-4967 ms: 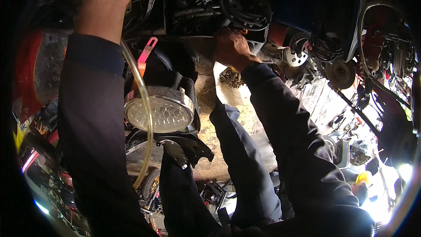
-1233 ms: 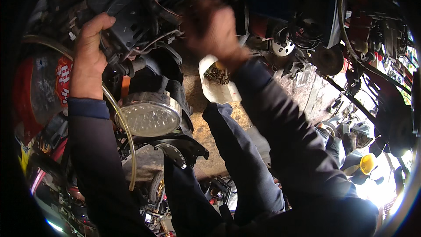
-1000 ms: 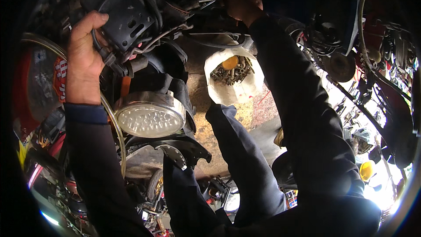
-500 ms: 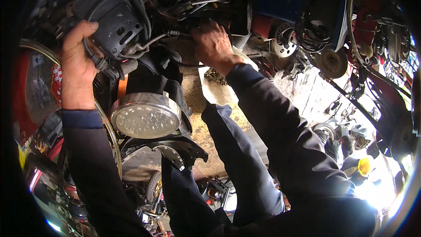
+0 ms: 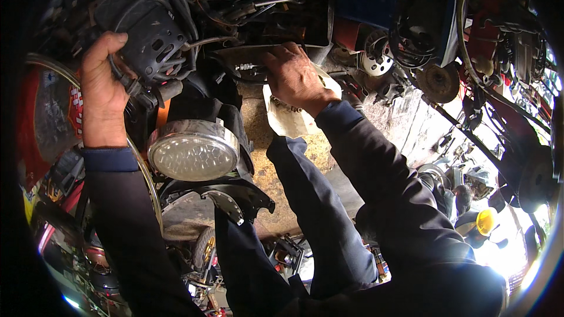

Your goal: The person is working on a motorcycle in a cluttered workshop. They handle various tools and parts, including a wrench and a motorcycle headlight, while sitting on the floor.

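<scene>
My left hand (image 5: 104, 85) is closed around a dark part at the left whose shape I cannot make out, its thumb up against a black slotted bracket (image 5: 155, 41). My right hand (image 5: 298, 79) has its fingers curled round a black cable (image 5: 254, 82) that has a threaded metal adjuster (image 5: 247, 67); its fingertips are partly hidden. Under the right wrist lies a cream-coloured tray or sheet (image 5: 288, 120) with small metal parts on it. Below and between the hands sits a round chrome-rimmed headlight (image 5: 194, 151) in a black housing.
A curved black cowl (image 5: 258, 196) lies below the headlight, near my legs. Tools (image 5: 264, 6) fill a dark tray at the back. Worn wheels or discs (image 5: 439, 84) and a hose (image 5: 467, 0) crowd the right. A person with a yellow item (image 5: 486, 221) is farther off at the right.
My right hand has shifted slightly down and to the right, and the adjuster end of the cable has dropped toward me. The bracket has turned a little; my left hand stays nearly in place.
</scene>
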The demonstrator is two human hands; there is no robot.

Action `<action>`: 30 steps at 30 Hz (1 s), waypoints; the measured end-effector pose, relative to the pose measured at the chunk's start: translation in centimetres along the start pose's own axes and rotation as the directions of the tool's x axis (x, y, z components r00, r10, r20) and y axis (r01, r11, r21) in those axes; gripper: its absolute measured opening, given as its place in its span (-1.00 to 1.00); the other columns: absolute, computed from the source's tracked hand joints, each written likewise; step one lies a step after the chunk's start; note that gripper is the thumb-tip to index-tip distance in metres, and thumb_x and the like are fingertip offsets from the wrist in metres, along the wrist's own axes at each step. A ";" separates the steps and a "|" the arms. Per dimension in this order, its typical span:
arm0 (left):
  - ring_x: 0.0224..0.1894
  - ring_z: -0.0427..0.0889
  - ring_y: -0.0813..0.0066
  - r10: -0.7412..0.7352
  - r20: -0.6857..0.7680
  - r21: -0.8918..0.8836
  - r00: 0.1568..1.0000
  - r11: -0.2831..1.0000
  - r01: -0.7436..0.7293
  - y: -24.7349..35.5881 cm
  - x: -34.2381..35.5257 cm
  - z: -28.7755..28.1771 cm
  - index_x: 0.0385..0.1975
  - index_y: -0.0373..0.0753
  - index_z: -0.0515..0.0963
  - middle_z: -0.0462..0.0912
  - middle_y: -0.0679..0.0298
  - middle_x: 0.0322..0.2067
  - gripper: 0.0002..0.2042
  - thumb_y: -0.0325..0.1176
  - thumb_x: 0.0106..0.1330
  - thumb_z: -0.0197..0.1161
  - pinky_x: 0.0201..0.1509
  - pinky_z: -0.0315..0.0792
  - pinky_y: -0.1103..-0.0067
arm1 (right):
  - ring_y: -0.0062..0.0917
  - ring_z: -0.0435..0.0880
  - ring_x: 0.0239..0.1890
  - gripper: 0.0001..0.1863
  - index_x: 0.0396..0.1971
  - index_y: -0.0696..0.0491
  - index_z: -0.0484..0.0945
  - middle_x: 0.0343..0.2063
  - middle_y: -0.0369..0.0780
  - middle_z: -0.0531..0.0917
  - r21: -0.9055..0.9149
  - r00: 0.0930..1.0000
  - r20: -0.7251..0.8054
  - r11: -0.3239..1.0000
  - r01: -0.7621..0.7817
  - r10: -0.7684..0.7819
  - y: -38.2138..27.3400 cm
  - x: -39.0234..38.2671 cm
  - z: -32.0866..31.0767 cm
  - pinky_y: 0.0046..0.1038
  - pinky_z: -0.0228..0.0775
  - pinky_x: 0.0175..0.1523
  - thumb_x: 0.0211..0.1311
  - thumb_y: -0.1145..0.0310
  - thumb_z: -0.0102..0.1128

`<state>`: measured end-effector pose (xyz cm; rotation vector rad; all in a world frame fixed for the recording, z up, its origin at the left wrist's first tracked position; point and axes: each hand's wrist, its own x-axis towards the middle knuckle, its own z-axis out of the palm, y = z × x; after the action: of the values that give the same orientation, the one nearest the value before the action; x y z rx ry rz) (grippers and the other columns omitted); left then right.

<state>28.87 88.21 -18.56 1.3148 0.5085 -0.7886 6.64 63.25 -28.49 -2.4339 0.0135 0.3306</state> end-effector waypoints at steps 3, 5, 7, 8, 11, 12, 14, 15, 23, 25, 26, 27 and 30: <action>-0.08 0.67 0.31 0.059 0.049 -0.032 0.997 0.998 -0.057 -0.2 -0.4 0.8 -0.10 -0.36 0.55 0.65 0.13 -0.12 -0.68 -0.45 0.11 0.26 0.03 0.58 0.42 | -0.17 0.45 0.05 -0.54 -0.03 0.06 0.56 -0.06 -0.10 0.57 0.065 0.999 0.028 0.998 0.018 -0.020 -0.1 -0.2 -0.5 -0.20 0.27 0.21 -0.02 0.35 0.24; -0.09 0.67 0.31 0.031 0.002 -0.035 1.000 0.999 -0.031 -0.2 -0.6 1.2 -0.10 -0.36 0.55 0.65 0.14 -0.13 -0.68 -0.46 0.10 0.27 0.03 0.58 0.42 | -0.18 0.44 0.07 -0.55 -0.02 0.05 0.55 -0.06 -0.10 0.57 0.073 0.998 0.049 0.997 0.032 -0.036 -0.2 -0.4 -0.7 -0.21 0.26 0.23 0.00 0.34 0.22; -0.08 0.66 0.32 0.026 0.003 -0.039 1.000 0.999 -0.026 -0.3 -0.6 1.3 -0.10 -0.36 0.55 0.65 0.14 -0.13 -0.67 -0.46 0.10 0.28 0.04 0.58 0.43 | -0.19 0.44 0.08 -0.56 -0.01 0.04 0.56 -0.06 -0.10 0.57 0.084 0.993 0.106 0.995 0.045 -0.054 -0.1 -0.5 -0.7 -0.22 0.24 0.24 0.02 0.34 0.22; -0.08 0.66 0.32 0.017 0.018 -0.047 1.000 0.999 -0.016 -0.3 -0.6 1.4 -0.09 -0.36 0.55 0.65 0.15 -0.13 -0.67 -0.45 0.11 0.28 0.04 0.58 0.43 | -0.19 0.43 0.09 -0.55 -0.01 0.04 0.56 -0.06 -0.10 0.57 0.092 0.985 0.158 0.994 0.050 -0.065 0.0 -0.5 -0.7 -0.23 0.24 0.24 0.02 0.34 0.22; -0.08 0.66 0.32 0.012 0.027 -0.048 1.000 0.999 -0.011 -0.4 -0.5 1.3 -0.08 -0.36 0.54 0.65 0.15 -0.11 -0.66 -0.45 0.11 0.28 0.04 0.58 0.44 | -0.18 0.48 -0.02 -0.64 -0.12 0.08 0.58 -0.19 -0.10 0.59 0.074 0.973 0.108 0.978 0.196 -0.203 0.4 -0.3 -0.3 -0.24 0.31 0.15 0.01 0.36 0.26; -0.07 0.66 0.32 0.042 -0.015 -0.020 0.999 0.999 -0.042 -0.4 -0.4 1.3 -0.07 -0.36 0.54 0.65 0.15 -0.11 -0.65 -0.45 0.11 0.28 0.04 0.57 0.44 | -0.18 0.51 -0.08 -0.68 -0.17 0.10 0.59 -0.25 -0.09 0.60 0.048 0.963 0.127 0.971 0.234 -0.238 0.6 -0.3 -0.2 -0.25 0.35 0.10 0.01 0.38 0.27; -0.07 0.66 0.32 0.022 0.007 -0.052 1.000 0.998 -0.021 -0.5 -0.3 1.1 -0.07 -0.36 0.54 0.65 0.15 -0.11 -0.65 -0.45 0.11 0.28 0.05 0.57 0.43 | -0.17 0.51 -0.09 -0.67 -0.18 0.10 0.59 -0.26 -0.08 0.60 0.069 0.962 0.077 0.964 0.257 -0.262 0.9 -0.2 0.0 -0.22 0.36 0.08 0.01 0.36 0.30; -0.07 0.66 0.33 0.025 -0.001 -0.054 1.000 0.998 -0.025 -0.5 -0.3 1.0 -0.07 -0.36 0.53 0.65 0.15 -0.11 -0.65 -0.45 0.11 0.28 0.05 0.57 0.43 | -0.17 0.51 -0.09 -0.67 -0.18 0.10 0.59 -0.26 -0.07 0.60 0.079 0.964 0.075 0.965 0.250 -0.256 1.1 -0.1 -0.1 -0.21 0.37 0.07 0.01 0.34 0.31; -0.09 0.66 0.32 0.045 -0.012 -0.073 0.999 0.996 -0.046 -0.4 -0.8 1.1 -0.13 -0.37 0.55 0.65 0.12 -0.13 -0.70 -0.46 0.12 0.28 0.05 0.58 0.42 | -0.12 0.53 -0.40 -0.81 -0.31 0.12 0.54 -0.47 -0.05 0.56 0.127 0.868 -0.497 0.990 0.053 0.018 3.2 3.6 -6.5 -0.21 0.38 -0.39 0.14 0.34 0.27; -0.09 0.66 0.31 0.036 -0.021 -0.081 0.999 0.996 -0.037 0.0 -1.6 1.4 -0.15 -0.36 0.55 0.66 0.10 -0.13 -0.72 -0.46 0.11 0.28 0.04 0.58 0.41 | -0.06 0.58 -0.52 -0.78 -0.33 0.14 0.49 -0.57 -0.05 0.58 0.148 0.833 -0.549 0.989 0.015 0.070 3.3 5.3 -8.1 -0.19 0.42 -0.45 0.17 0.32 0.26; -0.09 0.66 0.30 0.021 -0.011 -0.089 1.000 0.996 -0.022 0.2 -2.1 1.6 -0.16 -0.36 0.55 0.66 0.10 -0.14 -0.72 -0.45 0.11 0.28 0.04 0.58 0.40 | 0.03 0.56 -0.34 -0.76 -0.23 0.12 0.54 -0.40 0.03 0.59 0.231 0.872 -0.397 0.951 -0.207 0.287 3.1 5.7 -8.7 -0.08 0.42 -0.23 0.10 0.37 0.22; -0.12 0.67 0.29 0.023 -0.066 -0.096 0.998 0.995 -0.029 0.3 -2.5 1.9 -0.16 -0.36 0.55 0.66 0.11 -0.15 -0.72 -0.45 0.11 0.27 0.02 0.60 0.40 | 0.12 0.54 -0.16 -0.66 -0.13 0.09 0.59 -0.22 0.12 0.60 0.271 0.847 -0.214 0.862 -0.428 0.487 2.8 5.9 -9.1 0.03 0.42 -0.02 0.03 0.42 0.17; -0.25 0.72 0.29 0.117 -0.046 -0.187 0.992 0.975 -0.124 -0.4 -3.5 3.7 -0.16 -0.37 0.57 0.69 0.18 -0.24 -0.73 -0.44 0.12 0.25 -0.08 0.65 0.43 | -0.03 0.61 -0.50 -0.74 -0.32 0.16 0.47 -0.55 -0.03 0.62 0.253 0.832 -0.522 0.966 -0.059 0.187 0.2 4.4 -9.0 -0.21 0.46 -0.45 0.17 0.29 0.27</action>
<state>25.93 85.38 -15.51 1.1727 0.5138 -0.6024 12.96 57.79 -22.95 -2.2204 0.4383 -0.3061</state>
